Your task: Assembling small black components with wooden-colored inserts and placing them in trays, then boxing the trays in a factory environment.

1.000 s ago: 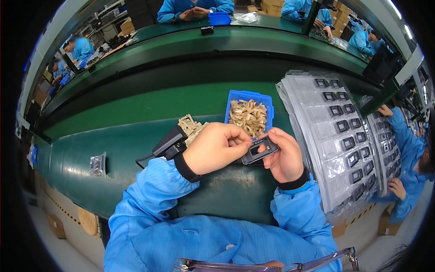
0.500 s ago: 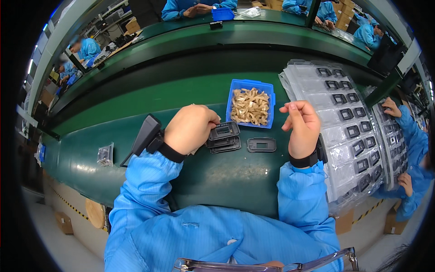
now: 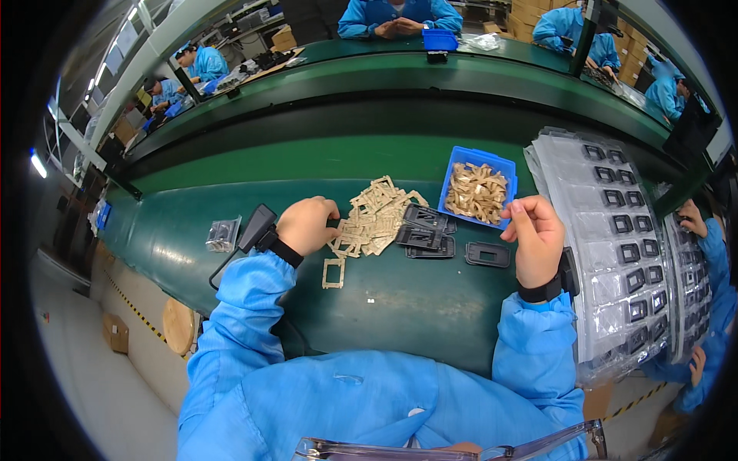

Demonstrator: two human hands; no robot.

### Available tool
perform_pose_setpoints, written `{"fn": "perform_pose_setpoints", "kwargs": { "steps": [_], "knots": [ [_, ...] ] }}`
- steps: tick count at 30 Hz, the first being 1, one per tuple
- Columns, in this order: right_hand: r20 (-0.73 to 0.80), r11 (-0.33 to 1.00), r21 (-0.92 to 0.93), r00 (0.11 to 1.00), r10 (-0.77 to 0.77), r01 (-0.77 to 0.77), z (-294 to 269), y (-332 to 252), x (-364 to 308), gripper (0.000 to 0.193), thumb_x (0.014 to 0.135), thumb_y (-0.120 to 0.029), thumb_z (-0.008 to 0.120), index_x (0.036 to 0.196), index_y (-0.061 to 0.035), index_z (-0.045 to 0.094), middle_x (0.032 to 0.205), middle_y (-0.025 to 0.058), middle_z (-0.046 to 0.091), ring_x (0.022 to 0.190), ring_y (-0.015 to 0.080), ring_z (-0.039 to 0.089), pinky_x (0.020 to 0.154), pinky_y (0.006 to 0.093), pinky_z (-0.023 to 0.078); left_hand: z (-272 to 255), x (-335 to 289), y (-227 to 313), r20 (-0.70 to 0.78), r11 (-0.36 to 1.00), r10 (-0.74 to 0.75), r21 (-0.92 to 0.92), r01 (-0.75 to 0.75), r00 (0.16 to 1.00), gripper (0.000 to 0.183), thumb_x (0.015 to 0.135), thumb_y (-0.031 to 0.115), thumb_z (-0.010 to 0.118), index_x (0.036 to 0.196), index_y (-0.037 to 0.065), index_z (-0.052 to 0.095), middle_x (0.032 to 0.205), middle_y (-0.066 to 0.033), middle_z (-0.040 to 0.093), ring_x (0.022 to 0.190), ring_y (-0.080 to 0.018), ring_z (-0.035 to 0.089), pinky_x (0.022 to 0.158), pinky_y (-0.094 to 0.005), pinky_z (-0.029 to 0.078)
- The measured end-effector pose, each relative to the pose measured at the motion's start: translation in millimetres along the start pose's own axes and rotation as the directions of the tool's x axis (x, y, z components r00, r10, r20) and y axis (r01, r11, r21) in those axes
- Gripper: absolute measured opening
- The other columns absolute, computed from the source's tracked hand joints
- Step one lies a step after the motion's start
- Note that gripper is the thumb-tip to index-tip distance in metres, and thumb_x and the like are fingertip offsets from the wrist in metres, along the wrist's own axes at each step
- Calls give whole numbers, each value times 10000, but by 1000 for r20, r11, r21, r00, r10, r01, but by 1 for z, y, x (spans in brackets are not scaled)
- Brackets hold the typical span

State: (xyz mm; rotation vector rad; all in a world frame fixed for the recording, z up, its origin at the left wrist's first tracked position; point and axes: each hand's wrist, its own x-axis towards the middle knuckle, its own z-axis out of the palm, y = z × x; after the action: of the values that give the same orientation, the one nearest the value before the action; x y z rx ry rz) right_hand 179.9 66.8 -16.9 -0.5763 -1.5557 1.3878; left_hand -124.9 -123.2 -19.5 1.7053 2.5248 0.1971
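My left hand point(image 3: 306, 226) is at the left edge of a loose pile of beige thin frames point(image 3: 374, 219). Its thumb and forefinger are apart, and I see nothing between them. One beige frame point(image 3: 333, 273) lies singly below the pile. Beside the pile's right side are stacked black plastic frames point(image 3: 423, 230), and another black frame point(image 3: 487, 254) rests further right. My right hand point(image 3: 538, 240) hovers by the near right corner of a blue bin point(image 3: 501, 164) full of tan strips point(image 3: 477, 192). Its fingers are curled with thumb and forefinger close together; whatever they may hold is hidden.
Plastic trays with black frames point(image 3: 615, 253) are stacked at the right, with a co-worker's hand point(image 3: 693, 218) beyond them. A small clear bag of parts point(image 3: 223, 235) lies at the left of the green table point(image 3: 254, 201). Other people sit across the raised ledge point(image 3: 369, 87).
My left hand has moved left, away from the black frames, and the beige pile now shows. The right hand has come closer to the bin's near corner. The whole view has shifted.
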Motion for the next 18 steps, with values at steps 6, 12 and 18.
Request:
{"fn": "perform_pose_setpoints", "kwargs": {
  "steps": [6, 12, 18],
  "knots": [
    [43, 1000, -15, 999, 0, 0, 5, 2, -2, 133, 970, -135, 612, 908, -18, 612, 816, 32, 654, 620, 48, 553, 576, 191, 459, 6, -14, -4, -9, 961, 46, -273, -47, 999, 160, 824, 147, 721, 952, 60, 679, 936, -102, 637, 912, -303, 638, 802, -396, 510],
    [125, 998, -8, 990, 57, -56, 15, 8, -11, 92, 955, -91, 624, 913, -9, 620, 822, 28, 651, 671, 47, 583, 586, 201, 497, 16, -14, -10, -35, 953, 130, -270, -134, 991, 159, 812, 60, 721, 910, 44, 597, 935, -98, 611, 871, -258, 625, 787, -345, 511],
    [318, 997, -23, 945, 79, -75, 37, 17, -29, 149, 894, -13, 672, 1038, 26, 665, 948, 72, 689, 819, 86, 654, 670, 208, 540, -8, -9, 22, 106, 407, 127, -912, 46, 986, 118, 901, 25, 676, 932, 38, 563, 871, 15, 601, 815, -67, 576, 744, -229, 491]
  ]
}}
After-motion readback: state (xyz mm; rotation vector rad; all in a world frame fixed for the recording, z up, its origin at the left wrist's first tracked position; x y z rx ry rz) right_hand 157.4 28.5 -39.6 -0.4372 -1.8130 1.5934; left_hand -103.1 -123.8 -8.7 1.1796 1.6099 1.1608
